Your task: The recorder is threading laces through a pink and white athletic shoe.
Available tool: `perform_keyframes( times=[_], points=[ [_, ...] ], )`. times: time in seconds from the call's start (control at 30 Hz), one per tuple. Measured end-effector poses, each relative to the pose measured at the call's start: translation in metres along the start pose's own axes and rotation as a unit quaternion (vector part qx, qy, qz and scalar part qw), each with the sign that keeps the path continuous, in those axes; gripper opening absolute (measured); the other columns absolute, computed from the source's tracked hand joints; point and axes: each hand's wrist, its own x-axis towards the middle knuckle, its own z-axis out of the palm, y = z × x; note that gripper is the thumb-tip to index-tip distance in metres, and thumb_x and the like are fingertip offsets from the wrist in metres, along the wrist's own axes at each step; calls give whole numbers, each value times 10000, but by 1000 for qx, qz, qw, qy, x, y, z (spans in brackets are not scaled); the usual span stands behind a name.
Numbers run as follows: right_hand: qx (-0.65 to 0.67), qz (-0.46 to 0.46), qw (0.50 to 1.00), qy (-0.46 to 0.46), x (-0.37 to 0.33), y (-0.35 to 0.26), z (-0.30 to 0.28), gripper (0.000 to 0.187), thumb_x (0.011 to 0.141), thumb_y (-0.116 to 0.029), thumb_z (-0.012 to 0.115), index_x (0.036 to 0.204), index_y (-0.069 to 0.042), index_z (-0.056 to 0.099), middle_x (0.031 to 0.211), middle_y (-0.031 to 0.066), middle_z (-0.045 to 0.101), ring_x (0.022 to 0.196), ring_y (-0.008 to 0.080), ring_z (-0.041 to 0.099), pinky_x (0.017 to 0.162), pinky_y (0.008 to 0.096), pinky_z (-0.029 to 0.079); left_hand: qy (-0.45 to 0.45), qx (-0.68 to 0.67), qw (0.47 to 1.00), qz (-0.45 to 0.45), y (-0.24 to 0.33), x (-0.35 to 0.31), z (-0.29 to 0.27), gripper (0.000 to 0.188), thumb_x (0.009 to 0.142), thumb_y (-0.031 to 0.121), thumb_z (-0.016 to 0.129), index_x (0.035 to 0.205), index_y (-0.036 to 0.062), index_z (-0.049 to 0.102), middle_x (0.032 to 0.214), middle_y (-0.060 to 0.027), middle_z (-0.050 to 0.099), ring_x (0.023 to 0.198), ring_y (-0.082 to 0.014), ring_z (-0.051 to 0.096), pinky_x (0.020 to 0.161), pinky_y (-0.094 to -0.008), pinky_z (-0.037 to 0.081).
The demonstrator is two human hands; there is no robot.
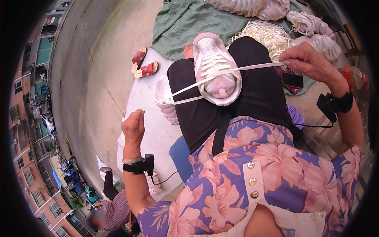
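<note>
A pale pink and white sneaker point(222, 83) rests on my lap between my thighs, its toe pointing away from me. White lace point(258, 66) runs through its eyelets and stretches taut out to both sides. Left of the shoe, my left hand point(133, 127) is closed in a pinch on a lace strand. On the right, my right hand point(310, 63) pinches the other stretch of lace, held higher and farther out. Another white strand point(189, 100) slants from the shoe's collar toward the left. Both wrists wear black strapped devices with cables.
More pale shoes point(167, 104) sit beside my left leg on a white sheet point(136, 98). Ahead, a green cloth point(173, 27) bears a heap of white laces point(260, 37) and stacked pale shoes point(272, 8). Red sandals point(147, 70), a phone point(292, 80) and a seated person point(116, 209) are nearby.
</note>
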Motion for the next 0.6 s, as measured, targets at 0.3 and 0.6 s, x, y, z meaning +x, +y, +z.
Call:
perform_keyframes(
  times=[0.3, 0.6],
  points=[
    [-121, 51, 988, 83, -67, 81, 25, 91, 799, -82, 573, 799, 10, 573, 568, 133, 461, 510, 272, 435, 509, 341, 368, -144, 26, 967, -209, -42, -44, 21, 158, 854, 185, 573, 769, 53, 563, 571, -151, 516, 563, -345, 519, 527, -381, 411],
    [-24, 58, 978, 198, -19, 85, -26, 263, 890, -220, 505, 692, -47, 501, 584, -51, 413, 533, 53, 384, 490, 211, 316, -42, -406, 812, -418, -5, 66, -4, 302, 912, 265, 512, 696, 56, 550, 497, -4, 470, 355, -29, 323, 327, -178, 241]
  ],
)
